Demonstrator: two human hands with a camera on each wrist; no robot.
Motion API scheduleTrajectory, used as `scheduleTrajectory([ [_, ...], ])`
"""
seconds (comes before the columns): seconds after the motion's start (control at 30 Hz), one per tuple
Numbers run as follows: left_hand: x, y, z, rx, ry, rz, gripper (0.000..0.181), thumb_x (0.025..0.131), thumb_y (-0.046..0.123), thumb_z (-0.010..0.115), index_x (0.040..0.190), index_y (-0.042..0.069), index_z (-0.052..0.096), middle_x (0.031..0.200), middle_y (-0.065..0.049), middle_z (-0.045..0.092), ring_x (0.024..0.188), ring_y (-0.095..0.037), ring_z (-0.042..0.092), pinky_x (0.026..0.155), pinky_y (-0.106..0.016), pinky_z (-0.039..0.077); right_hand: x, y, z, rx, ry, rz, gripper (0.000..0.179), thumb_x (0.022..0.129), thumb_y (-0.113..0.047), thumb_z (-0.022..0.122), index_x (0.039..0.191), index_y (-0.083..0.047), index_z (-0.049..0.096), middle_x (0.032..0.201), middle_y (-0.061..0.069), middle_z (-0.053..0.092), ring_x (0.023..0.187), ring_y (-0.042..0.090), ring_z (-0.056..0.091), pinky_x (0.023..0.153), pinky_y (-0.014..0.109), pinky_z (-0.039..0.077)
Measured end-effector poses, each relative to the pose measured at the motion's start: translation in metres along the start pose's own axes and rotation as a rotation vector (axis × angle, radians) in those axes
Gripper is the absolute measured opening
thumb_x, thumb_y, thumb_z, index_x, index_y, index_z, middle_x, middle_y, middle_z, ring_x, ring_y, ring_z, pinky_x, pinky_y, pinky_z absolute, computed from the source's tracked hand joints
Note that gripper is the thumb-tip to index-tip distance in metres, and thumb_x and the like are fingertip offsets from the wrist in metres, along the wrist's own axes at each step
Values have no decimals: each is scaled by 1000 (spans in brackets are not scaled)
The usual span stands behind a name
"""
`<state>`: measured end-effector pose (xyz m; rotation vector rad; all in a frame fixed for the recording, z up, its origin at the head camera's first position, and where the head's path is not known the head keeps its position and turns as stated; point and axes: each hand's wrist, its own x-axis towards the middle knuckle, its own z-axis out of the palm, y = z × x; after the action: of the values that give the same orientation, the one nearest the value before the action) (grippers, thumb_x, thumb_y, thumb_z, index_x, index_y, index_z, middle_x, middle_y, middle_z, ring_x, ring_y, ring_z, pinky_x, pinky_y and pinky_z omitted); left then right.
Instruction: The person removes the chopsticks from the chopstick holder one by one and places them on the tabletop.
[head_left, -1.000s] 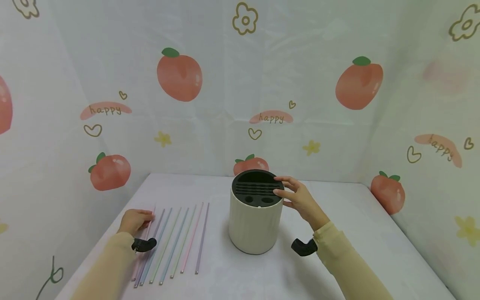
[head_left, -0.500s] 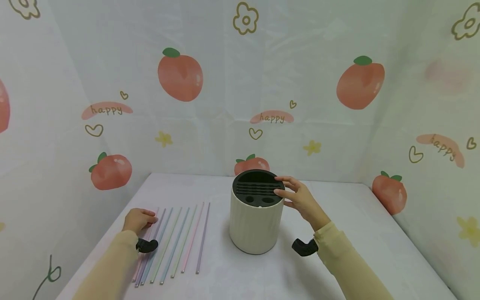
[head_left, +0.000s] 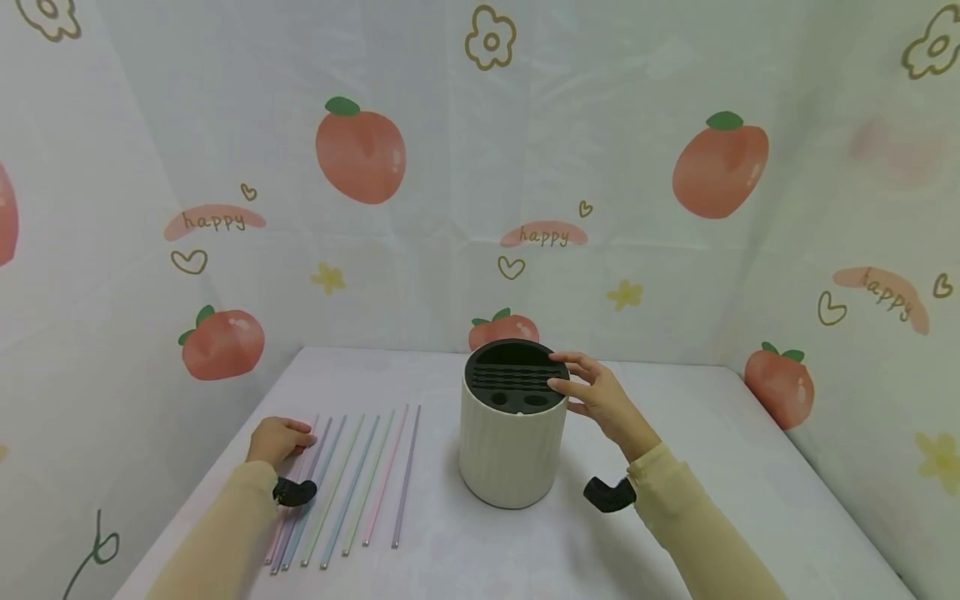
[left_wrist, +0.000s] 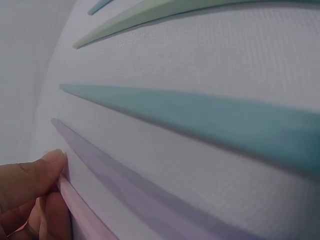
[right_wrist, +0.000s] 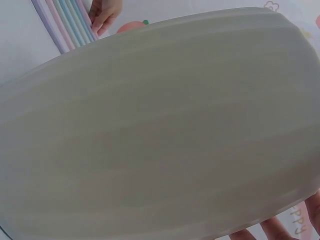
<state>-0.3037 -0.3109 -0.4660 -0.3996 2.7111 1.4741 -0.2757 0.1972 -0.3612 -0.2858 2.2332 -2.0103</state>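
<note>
At the left of the table, my left hand (head_left: 277,440) pinches a pink chopstick (left_wrist: 89,216) near its thin far end between thumb and fingers. The chopstick lies along the tabletop, outermost in a row. Beside it lie a purple chopstick (left_wrist: 125,187), a blue chopstick (left_wrist: 200,112) and several more in pastel colours, roughly parallel. A cream cylindrical utensil holder (head_left: 512,454) stands upright at the middle. Its black insert (head_left: 512,398) has slots, two round holes and a larger opening behind. My right hand (head_left: 602,406) grips the holder's right rim, its fingers reaching over the edge.
The table (head_left: 450,575) has a white cover. A white curtain (head_left: 450,150) printed with fruit surrounds it at the back and sides. Black wrist mounts (head_left: 609,495) sit at both cuffs. The holder stands right of the chopstick row.
Over the second, my left hand has shifted slightly to the right, with the pink chopstick's far end moving right too. My right hand and the utensil holder have stayed in place.
</note>
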Motion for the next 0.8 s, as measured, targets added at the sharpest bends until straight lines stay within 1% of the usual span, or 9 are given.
scheduleTrajectory([
  [0.13,0,0,-1,-13,-7,3,28,77,6,77,96,-12,67,71,-3,66,61,-10,58,56,-22,51,-1,0,0,2,0,-1,53,91,-17,68,139,-8,46,146,18,40,110,14,59,104,52,44],
  [0.2,0,0,-1,-19,-11,5,26,76,7,78,93,-11,68,69,-3,65,60,-9,58,55,-21,51,-1,-1,1,3,-2,-3,53,91,-16,68,139,-7,46,147,18,40,111,16,58,104,53,43],
  [0.3,1,0,-3,-34,-17,14,26,76,7,77,92,-11,69,67,0,65,59,-8,58,55,-20,50,-1,-1,1,2,-3,-3,54,91,-16,68,139,-7,45,148,18,38,114,17,57,105,53,42],
  [0.4,0,2,-5,-47,-23,23,28,78,6,74,97,-13,67,66,2,65,60,-8,58,56,-21,50,0,-1,1,-1,-4,-2,54,91,-17,68,139,-7,45,148,18,38,114,17,57,105,53,42],
  [0.5,0,8,-6,-82,-27,26,30,83,6,70,103,-15,64,69,2,65,62,-9,59,56,-22,52,1,-1,1,-2,-4,-2,54,91,-17,67,139,-7,45,147,18,38,114,17,57,105,53,42],
  [0.6,0,21,-5,-130,-55,48,35,88,7,67,113,-16,59,79,0,67,70,-9,62,63,-22,56,1,-1,0,-12,-9,-5,54,92,-18,67,140,-8,44,147,18,39,120,22,54,106,53,41],
  [0.67,-2,36,-5,-147,-91,79,40,91,10,66,121,-15,56,92,-4,69,76,-7,63,71,-22,57,0,0,-1,-29,-15,-12,54,92,-20,66,140,-9,44,147,18,38,126,28,50,107,54,40],
  [0.73,-7,54,-2,-146,-129,135,44,93,13,65,127,-12,53,106,-11,68,83,-6,63,78,-24,57,-1,0,-1,-57,-30,-38,54,94,-23,64,142,-10,42,149,19,36,133,35,43,108,56,38],
  [0.8,-12,75,1,-131,-167,201,46,94,17,64,130,-10,52,118,-18,64,90,-8,63,86,-29,56,-5,-1,-3,-97,-37,-85,54,97,-25,60,144,-12,39,151,18,33,137,40,37,108,60,35],
])
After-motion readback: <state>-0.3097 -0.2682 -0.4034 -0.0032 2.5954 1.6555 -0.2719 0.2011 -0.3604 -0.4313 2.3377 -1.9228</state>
